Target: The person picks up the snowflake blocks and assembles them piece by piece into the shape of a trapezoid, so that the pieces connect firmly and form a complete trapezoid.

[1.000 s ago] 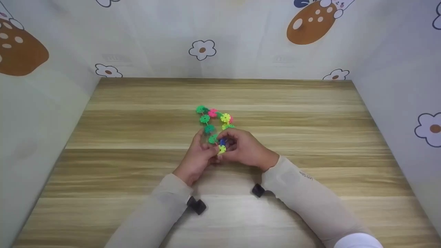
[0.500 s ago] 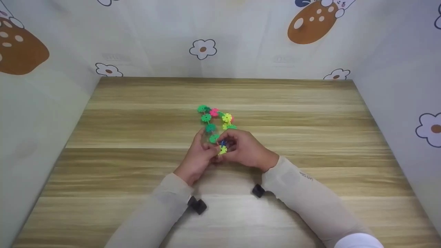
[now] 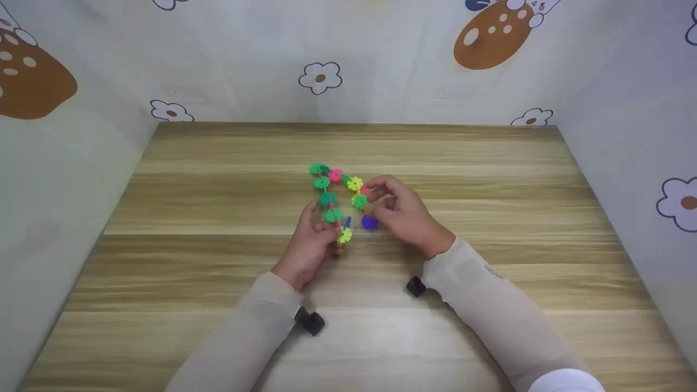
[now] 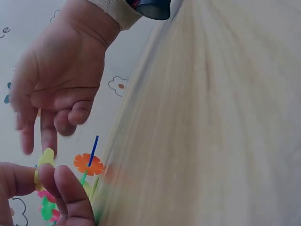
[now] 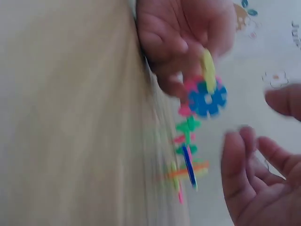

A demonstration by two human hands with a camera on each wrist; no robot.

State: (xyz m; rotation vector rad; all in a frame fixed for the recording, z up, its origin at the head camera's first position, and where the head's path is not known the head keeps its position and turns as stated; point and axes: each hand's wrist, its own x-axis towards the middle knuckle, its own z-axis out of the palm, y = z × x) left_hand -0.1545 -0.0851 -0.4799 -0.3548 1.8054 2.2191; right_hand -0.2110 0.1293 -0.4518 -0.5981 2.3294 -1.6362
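A chain of notched plastic discs bends into a loop with a gap at its near side. My left hand (image 3: 307,247) pinches the yellow disc (image 3: 344,235) at one end, where a blue disc (image 5: 207,100) is slotted on. The other end carries another blue disc (image 3: 369,222), joined to an orange disc (image 4: 88,164). Beside that end is my right hand (image 3: 405,215), its fingers relaxed and spread. In the right wrist view those fingers stand apart from the discs. Green discs (image 3: 327,198) form the left side; a pink disc (image 3: 335,175) sits at the far side.
The wood-grain table (image 3: 245,283) lies below both hands. A pale printed curtain (image 3: 245,65) encloses its back and sides. Each sleeved wrist bears a small black camera, the left camera (image 3: 310,321) close above the table.
My right hand has let go of the discs at the near end and moved right and away. Both blue discs now show with a gap between them. The left hand keeps its grip.
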